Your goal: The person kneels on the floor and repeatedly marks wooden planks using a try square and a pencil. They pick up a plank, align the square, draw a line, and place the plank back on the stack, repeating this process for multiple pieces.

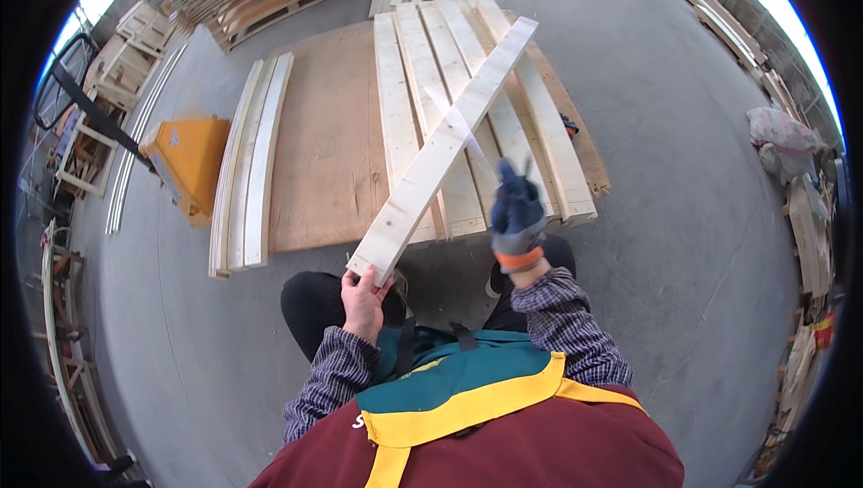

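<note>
Grey floor (674, 218) bears a plywood sheet (325, 133); just off its near edge, the left hand (362, 304) pinches a plank (444, 152) slanting far-right; rightward, the right hand (519, 214) blurs, its grip unclear.

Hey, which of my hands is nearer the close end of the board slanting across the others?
Left. Your bare left hand grips the near end of the slanted board; your gloved right hand is off to the right, apart from that end.

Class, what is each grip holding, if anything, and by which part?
Left grip: a board, by its near end. Right grip: too blurred to tell.
</note>
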`<state>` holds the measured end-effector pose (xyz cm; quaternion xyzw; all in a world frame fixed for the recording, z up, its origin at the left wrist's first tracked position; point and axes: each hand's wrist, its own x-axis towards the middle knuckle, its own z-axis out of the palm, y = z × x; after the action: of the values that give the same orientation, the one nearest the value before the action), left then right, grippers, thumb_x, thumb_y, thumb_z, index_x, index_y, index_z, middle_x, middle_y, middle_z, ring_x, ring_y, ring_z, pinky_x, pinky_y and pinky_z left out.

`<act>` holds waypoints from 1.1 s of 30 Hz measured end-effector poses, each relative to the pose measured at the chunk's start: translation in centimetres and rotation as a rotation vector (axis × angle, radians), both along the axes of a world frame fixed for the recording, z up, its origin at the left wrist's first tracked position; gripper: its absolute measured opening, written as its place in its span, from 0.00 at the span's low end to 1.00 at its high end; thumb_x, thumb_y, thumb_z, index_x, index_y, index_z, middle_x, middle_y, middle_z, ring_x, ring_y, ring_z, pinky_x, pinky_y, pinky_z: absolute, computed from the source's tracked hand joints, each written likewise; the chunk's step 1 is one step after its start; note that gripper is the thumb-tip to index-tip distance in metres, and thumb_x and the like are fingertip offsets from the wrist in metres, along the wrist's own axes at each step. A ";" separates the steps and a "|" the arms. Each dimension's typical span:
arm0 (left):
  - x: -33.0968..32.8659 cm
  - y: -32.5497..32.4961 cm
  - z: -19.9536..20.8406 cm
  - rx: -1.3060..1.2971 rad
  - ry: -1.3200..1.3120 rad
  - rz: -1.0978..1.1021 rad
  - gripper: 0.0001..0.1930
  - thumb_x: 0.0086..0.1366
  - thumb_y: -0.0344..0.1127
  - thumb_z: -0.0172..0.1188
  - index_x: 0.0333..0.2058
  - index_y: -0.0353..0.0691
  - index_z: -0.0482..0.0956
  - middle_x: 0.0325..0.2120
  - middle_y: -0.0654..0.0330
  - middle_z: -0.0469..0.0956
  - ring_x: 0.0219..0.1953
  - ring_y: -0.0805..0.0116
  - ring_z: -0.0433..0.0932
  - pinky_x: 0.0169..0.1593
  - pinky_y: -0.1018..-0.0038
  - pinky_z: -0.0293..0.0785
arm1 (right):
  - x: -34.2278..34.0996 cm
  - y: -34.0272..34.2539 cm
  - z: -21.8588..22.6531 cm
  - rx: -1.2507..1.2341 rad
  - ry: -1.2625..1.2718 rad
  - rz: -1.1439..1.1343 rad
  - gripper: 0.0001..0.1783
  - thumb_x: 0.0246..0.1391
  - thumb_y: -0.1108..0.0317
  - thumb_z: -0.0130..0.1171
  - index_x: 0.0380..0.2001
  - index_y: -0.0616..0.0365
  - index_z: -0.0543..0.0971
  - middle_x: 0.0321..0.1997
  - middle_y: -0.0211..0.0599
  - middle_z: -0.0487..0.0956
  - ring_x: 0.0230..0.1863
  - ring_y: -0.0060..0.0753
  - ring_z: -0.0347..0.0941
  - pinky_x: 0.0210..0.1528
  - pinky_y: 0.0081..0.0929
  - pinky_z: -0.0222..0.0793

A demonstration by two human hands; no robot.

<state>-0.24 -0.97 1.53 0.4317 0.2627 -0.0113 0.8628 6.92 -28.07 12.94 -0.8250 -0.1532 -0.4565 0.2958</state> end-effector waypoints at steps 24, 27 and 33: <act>-18.9 27.3 23.7 0.895 -0.390 0.500 0.31 0.66 0.44 0.49 0.65 0.37 0.58 0.58 0.56 0.67 0.57 0.65 0.69 0.57 0.68 0.67 | 12.9 5.1 3.1 -0.759 0.316 0.318 0.57 0.38 0.51 0.71 0.69 0.48 0.50 0.67 0.50 0.60 0.68 0.52 0.56 0.69 0.49 0.49; -19.0 25.6 26.4 1.065 -0.550 0.527 0.32 0.68 0.45 0.46 0.66 0.36 0.56 0.61 0.53 0.64 0.63 0.60 0.64 0.64 0.64 0.60 | 13.9 6.1 4.6 -0.647 0.294 0.362 0.52 0.35 0.52 0.72 0.65 0.48 0.58 0.55 0.46 0.69 0.59 0.51 0.65 0.66 0.51 0.52; -14.6 25.6 38.5 0.672 -1.181 0.463 0.39 0.70 0.61 0.41 0.67 0.36 0.51 0.65 0.48 0.59 0.67 0.54 0.58 0.71 0.55 0.49 | 11.5 5.2 11.5 -0.283 -0.042 0.278 0.53 0.28 0.46 0.76 0.58 0.51 0.63 0.45 0.42 0.74 0.46 0.49 0.72 0.50 0.45 0.68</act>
<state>-14.79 24.65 40.08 0.5414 -0.1738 0.4889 0.6615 18.45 -22.84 24.48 -0.8195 -0.3343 -0.4026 0.2338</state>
